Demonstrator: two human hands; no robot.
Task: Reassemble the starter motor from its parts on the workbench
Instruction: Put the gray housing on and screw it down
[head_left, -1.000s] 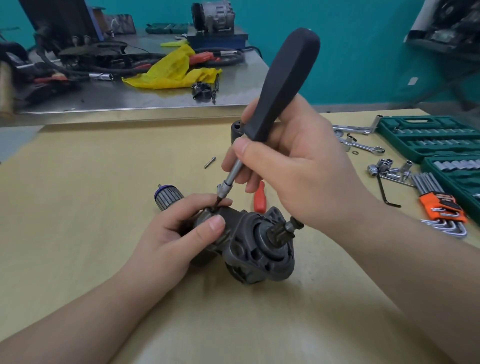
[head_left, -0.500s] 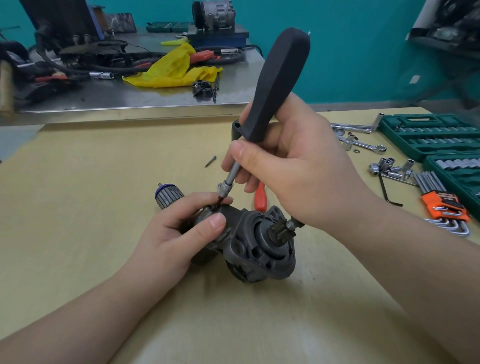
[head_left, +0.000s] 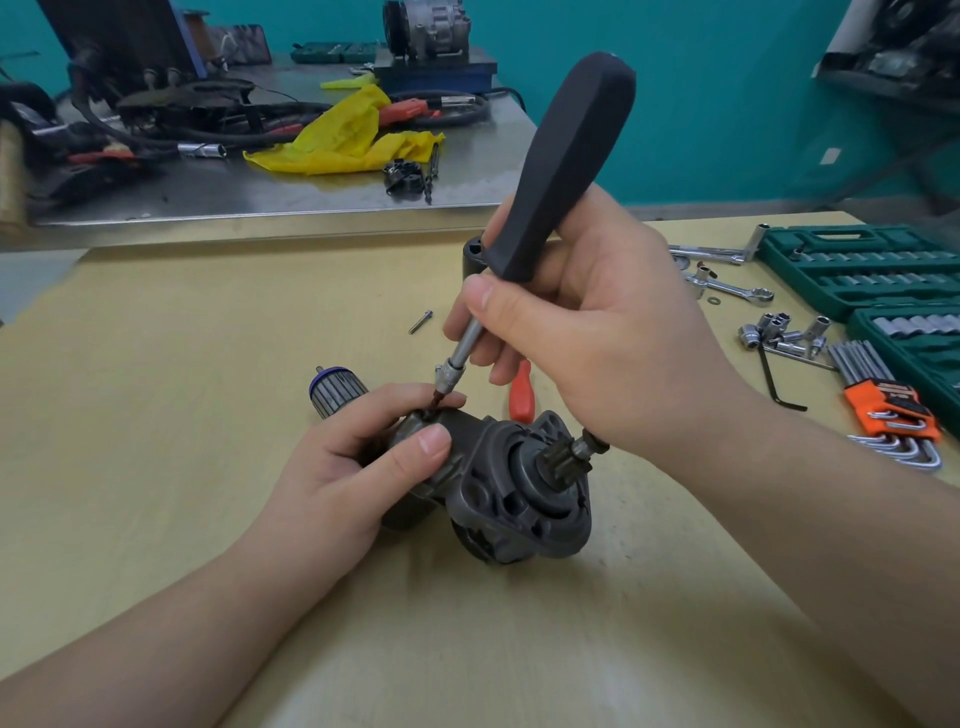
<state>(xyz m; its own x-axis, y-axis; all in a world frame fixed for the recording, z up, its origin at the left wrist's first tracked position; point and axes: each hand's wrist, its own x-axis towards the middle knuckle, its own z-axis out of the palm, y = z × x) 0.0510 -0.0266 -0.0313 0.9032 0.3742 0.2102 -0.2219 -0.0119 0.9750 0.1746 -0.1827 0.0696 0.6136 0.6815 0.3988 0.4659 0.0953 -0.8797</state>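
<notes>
The starter motor (head_left: 498, 488) is being gripped by the left hand (head_left: 353, 467) on the counter (head_left: 208, 415); a screwdriver (head_left: 550, 197), tip just above that grip, is being clasped by the right hand (head_left: 613, 343).

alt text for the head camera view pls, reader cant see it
The right hand holds a black-handled screwdriver with its bit on a screw in the starter motor housing, which the left hand grips on a tan workbench. An armature, a loose bolt and green socket sets lie nearby.
</notes>
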